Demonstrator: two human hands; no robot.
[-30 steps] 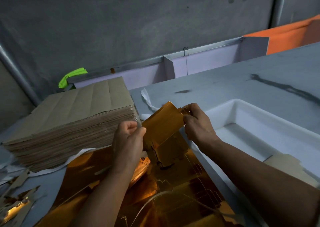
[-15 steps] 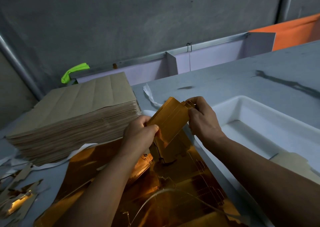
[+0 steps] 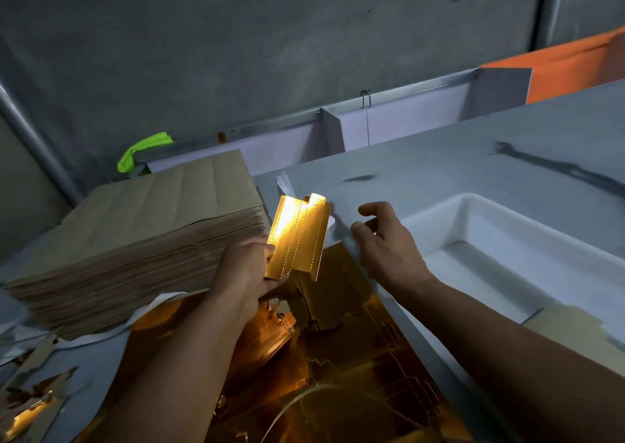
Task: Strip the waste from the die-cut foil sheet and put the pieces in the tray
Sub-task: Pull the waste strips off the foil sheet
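Note:
My left hand (image 3: 248,273) pinches the lower left edge of a gold foil piece (image 3: 299,236) with dashed crease lines and holds it upright above the sheet. My right hand (image 3: 385,243) hovers just right of the piece with relaxed, slightly curled fingers and touches nothing. Below both hands lies the die-cut gold foil sheet (image 3: 338,368) on the table. The white tray (image 3: 507,239) stands to the right, with a brown cardboard-backed piece (image 3: 571,327) lying in its near corner.
A thick stack of brown-backed sheets (image 3: 152,232) stands on the left. Waste scraps (image 3: 30,392) lie at the bottom left. A white paper strip (image 3: 287,185) sits behind the foil piece. The grey table (image 3: 473,158) runs back to a low white wall.
My right hand has let go of the foil piece and moved off to the right. My left hand now holds the piece alone, turned upright and catching light.

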